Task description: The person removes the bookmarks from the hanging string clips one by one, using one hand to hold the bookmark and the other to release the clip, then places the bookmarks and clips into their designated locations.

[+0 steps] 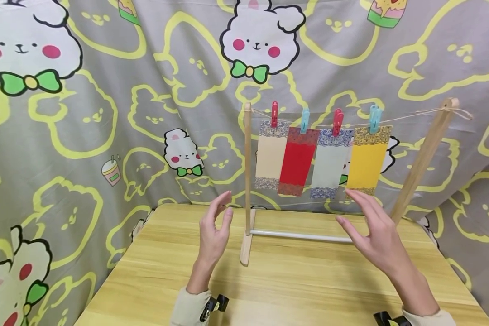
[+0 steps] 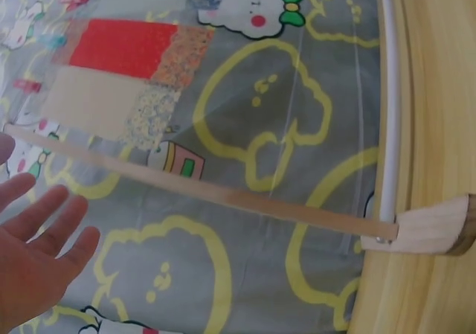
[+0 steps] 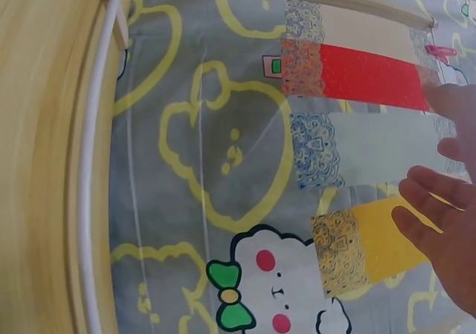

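Note:
Four would be too exact, so several patterned paper cards hang from a string [image 1: 322, 125] on a wooden stand: a cream card [image 1: 269, 156], a red card [image 1: 296, 162], a pale blue card [image 1: 327, 165] and a yellow card [image 1: 365, 160]. Red clothespins [image 1: 275, 114] and light blue clothespins [image 1: 375, 118] grip their tops. My left hand [image 1: 214, 231] is raised beside the stand's left post [image 1: 247, 172], fingers relaxed, holding nothing. My right hand [image 1: 372, 231] is raised before the yellow card's lower end, fingers extended and holding nothing; whether it touches the card cannot be told from the head view.
The stand's right post [image 1: 424, 158] leans outward, and a white rod [image 1: 301, 235] joins the bases low down. Beneath is a wooden table [image 1: 293, 285]. A grey curtain [image 1: 146, 113] with rabbit prints hangs behind and at the sides.

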Demonstrator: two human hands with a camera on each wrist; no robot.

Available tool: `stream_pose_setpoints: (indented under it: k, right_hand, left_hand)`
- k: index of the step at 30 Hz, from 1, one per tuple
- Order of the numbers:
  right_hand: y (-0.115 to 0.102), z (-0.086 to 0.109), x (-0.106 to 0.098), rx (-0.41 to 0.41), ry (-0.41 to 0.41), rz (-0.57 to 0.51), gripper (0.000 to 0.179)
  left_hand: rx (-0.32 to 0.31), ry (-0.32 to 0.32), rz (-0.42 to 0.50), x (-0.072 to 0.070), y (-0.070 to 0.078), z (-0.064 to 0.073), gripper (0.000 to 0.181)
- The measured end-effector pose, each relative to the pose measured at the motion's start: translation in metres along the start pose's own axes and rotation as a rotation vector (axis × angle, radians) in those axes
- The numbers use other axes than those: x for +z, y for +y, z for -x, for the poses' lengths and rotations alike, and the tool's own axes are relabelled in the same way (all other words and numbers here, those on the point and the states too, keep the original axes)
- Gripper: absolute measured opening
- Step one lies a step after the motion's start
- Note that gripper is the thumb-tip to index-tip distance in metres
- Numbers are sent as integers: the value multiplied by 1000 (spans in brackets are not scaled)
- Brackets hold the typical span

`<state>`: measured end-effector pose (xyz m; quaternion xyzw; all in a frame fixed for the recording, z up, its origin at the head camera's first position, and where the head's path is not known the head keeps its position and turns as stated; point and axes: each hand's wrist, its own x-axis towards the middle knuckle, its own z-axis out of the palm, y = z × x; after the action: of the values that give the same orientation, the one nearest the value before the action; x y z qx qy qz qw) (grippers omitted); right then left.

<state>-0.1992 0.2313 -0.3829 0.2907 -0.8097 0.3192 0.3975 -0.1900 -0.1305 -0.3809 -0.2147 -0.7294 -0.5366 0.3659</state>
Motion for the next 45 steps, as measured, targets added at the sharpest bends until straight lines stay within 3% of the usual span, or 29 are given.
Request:
stream_pose_setpoints:
  k: [15,23,31,45]
  right_hand:
    - [-5,-15,8,-42,30,-35,61]
    - [-8,-21,13,-44,2,-33,61]
    - [-11,-19,13,49,-110,47,64]
    - [-16,-32,19,-16,-105,71,53]
  left_hand:
    - [-19,-19,36,14,4,-8,34]
    - [-7,-20,52,17,2,-14,33]
    - [-23,-32,44,21,-1,-15,34]
    - [0,-41,75,22,-3,-21,34]
